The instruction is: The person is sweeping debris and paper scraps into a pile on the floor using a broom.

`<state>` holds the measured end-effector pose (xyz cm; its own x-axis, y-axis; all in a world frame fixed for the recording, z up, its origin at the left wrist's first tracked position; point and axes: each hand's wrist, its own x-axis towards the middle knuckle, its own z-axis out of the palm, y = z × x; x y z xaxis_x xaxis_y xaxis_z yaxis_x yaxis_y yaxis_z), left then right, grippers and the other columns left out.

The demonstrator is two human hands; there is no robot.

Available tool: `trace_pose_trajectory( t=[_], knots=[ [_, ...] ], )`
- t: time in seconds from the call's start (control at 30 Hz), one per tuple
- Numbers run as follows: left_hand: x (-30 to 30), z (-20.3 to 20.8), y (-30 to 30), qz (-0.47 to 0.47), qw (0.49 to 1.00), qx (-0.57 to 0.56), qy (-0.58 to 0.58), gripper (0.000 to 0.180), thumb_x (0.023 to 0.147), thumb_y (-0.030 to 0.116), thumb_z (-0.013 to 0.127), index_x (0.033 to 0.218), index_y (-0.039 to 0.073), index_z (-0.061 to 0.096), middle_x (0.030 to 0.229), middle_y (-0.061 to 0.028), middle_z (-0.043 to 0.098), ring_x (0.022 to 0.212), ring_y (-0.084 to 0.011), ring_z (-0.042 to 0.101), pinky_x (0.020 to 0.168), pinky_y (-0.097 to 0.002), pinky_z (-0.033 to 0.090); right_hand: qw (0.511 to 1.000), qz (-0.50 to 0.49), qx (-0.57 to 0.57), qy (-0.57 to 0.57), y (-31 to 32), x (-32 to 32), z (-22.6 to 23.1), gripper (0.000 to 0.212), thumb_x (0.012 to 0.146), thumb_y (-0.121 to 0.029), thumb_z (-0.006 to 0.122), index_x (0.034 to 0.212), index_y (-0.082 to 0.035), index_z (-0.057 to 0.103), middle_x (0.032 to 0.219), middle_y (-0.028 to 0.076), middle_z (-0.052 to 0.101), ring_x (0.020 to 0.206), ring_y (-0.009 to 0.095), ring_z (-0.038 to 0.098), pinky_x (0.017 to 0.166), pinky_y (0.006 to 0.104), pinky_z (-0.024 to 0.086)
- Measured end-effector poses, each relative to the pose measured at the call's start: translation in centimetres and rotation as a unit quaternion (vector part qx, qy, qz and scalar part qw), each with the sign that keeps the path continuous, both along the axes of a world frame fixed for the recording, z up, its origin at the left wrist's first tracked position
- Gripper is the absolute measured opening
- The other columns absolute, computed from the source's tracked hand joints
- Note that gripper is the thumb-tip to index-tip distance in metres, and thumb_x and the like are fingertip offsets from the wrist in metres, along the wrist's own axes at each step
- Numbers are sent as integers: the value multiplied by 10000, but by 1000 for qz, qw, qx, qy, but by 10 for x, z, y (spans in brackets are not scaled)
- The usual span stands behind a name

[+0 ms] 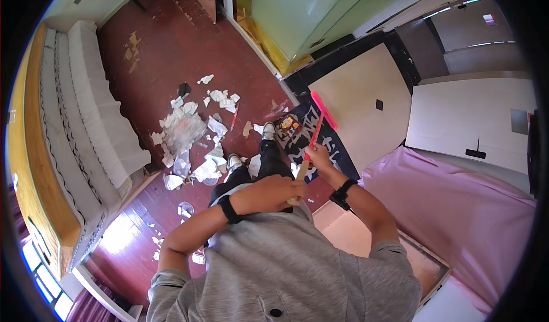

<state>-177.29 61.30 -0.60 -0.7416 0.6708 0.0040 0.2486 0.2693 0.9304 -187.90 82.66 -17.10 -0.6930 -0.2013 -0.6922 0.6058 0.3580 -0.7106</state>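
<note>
My left hand (281,191) is closed around the pale upper end of a broom handle, close to my body. Farther down, my right hand (321,157) grips the red part of the same broom (317,129). Its bright pink head (324,110) is off to the right, over the edge of a dark patterned mat (334,145). A small red and yellow packet (290,126) lies on that mat. Crumpled paper and clear plastic (184,130) form a loose pile on the floor ahead of my feet.
A sofa with a white cover (94,93) runs along the left. Glass panels (309,13) stand ahead, with a beige floor area (366,99) beyond the mat. Pink cloth (452,202) hangs at the right. More scraps and a clear cup (185,209) lie at my left.
</note>
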Motion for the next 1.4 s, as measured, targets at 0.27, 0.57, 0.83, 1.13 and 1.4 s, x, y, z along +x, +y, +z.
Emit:
trace_pose_trajectory(
  t=[0.27,0.57,0.83,1.13,1.4],
  knots=[
    [90,-3,-56,69,994,-71,-53,165,835,136,612,946,97,496,862,-96,564,833,-326,582,695,-409,443,997,29,-38,-58,-98,101,-69,128,761,-183,611,715,-73,564,621,35,549,501,147,537,433,330,426],
    [135,62,-65,191,981,42,14,144,865,178,581,922,83,490,868,-85,554,795,-304,579,725,-400,459,960,193,-112,-170,-160,128,31,176,866,-213,574,963,-67,554,703,14,551,571,111,565,476,265,472],
    [98,48,-37,218,976,15,12,145,862,124,587,931,54,480,902,-101,550,833,-308,579,745,-397,454,967,195,-71,-145,-121,63,15,193,857,-195,582,978,-56,522,728,28,533,592,135,571,500,301,516],
    [95,59,15,354,928,32,-110,167,867,98,610,934,55,464,921,-113,545,846,-306,558,772,-375,443,905,321,-127,-246,-108,70,-6,186,857,-230,595,874,-45,576,757,35,563,619,150,584,519,279,501],
    [77,93,98,343,936,-80,10,198,836,195,642,909,89,491,886,-86,579,804,-315,582,731,-405,459,870,416,-146,-222,-74,55,47,198,879,-227,564,970,-53,544,759,18,550,626,116,573,529,276,496]
  ],
)
